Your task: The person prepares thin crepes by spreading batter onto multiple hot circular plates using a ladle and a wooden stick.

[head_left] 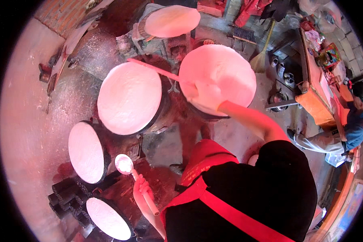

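My left hand (143,186) is closed round the handle of a ladle (124,164), whose round bowl shows a bright white inside. My right arm reaches over the large round griddle (215,117), which a pale sheet (230,76) covers. Out there my right hand (203,94) is washed out by the light but appears closed on a long flat stick (153,68). The stick points left, its far end above a second griddle (160,109) with another pale sheet (129,99). Finger detail of the right hand is lost in the glare.
Two more pale-covered griddles (86,152) stand at lower left, beside stacked black coal briquettes (70,193). Pale round sheets (172,21) lie on a stand at the back. A broom (262,56), shoes (281,69) and a kettle (279,98) are right. Another person (353,125) sits by a table (316,109).
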Tool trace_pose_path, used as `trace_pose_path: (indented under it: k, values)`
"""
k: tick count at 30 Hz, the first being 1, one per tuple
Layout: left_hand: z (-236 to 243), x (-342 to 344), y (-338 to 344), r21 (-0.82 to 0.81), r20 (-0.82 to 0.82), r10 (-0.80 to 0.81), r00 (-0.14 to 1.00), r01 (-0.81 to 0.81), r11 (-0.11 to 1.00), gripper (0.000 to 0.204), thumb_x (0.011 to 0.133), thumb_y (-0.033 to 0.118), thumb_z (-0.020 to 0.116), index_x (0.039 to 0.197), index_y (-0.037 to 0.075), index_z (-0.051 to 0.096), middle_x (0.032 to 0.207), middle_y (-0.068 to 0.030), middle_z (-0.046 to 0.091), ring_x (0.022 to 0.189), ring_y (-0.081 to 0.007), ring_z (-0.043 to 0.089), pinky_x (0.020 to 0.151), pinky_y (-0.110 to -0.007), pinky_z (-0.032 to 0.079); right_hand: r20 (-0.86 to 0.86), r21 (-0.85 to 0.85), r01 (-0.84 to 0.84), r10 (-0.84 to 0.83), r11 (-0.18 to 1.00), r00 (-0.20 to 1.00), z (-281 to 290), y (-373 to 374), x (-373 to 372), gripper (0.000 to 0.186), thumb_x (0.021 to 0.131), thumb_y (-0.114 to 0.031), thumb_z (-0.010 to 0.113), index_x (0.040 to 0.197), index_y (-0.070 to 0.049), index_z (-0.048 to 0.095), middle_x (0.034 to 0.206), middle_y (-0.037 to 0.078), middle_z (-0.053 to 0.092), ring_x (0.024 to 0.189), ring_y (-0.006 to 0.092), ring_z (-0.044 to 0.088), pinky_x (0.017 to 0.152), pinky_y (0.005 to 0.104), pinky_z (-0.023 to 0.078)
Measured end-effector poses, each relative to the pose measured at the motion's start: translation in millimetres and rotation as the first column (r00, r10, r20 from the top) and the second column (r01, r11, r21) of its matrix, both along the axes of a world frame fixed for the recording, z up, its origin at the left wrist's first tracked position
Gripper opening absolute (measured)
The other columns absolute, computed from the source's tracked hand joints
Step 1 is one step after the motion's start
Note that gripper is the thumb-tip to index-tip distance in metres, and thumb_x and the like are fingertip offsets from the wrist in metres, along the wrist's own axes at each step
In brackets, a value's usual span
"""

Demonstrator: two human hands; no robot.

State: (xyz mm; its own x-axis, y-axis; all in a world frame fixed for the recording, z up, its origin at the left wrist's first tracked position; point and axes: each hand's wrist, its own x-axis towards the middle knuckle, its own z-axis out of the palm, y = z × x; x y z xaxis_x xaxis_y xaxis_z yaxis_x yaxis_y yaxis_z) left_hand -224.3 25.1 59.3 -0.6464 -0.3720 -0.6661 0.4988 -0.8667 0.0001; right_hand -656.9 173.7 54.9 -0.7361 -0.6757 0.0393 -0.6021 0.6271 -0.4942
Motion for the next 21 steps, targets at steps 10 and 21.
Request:
trace_pose_path:
  k: [10, 21]
  values:
    - [68, -147, 44, 0.051, -0.115, 0.01, 0.993, -0.004, 0.999, 0.028, 0.099, 0.007, 0.035, 0.122, -0.009, 0.038, 0.078, -0.0074, 0.044, 0.057, -0.013, 0.042, 0.045, -0.023, 0.036, -0.183, 0.089, -0.029, 0.045, 0.996, 0.982, -35, 47, -152, 0.037, 0.093, -0.038, 0.044, 0.116, -0.015, 0.062, 0.096, 0.021, 0.064, 0.092, 0.0383, 0.062, 0.079, 0.0478, 0.048]
    - [78, -196, 45, -0.036, -0.099, -0.048, 0.994, 0.045, 0.998, 0.027, 0.097, 0.004, 0.039, 0.122, -0.007, 0.04, 0.078, -0.0061, 0.043, 0.055, -0.0108, 0.04, 0.041, -0.021, 0.035, -0.059, 0.22, 0.031, -0.019, 0.975, 0.998, -21, 77, -323, 0.034, 0.079, -0.042, 0.061, 0.099, -0.015, 0.069, 0.092, 0.014, 0.066, 0.09, 0.0336, 0.062, 0.08, 0.0417, 0.048]
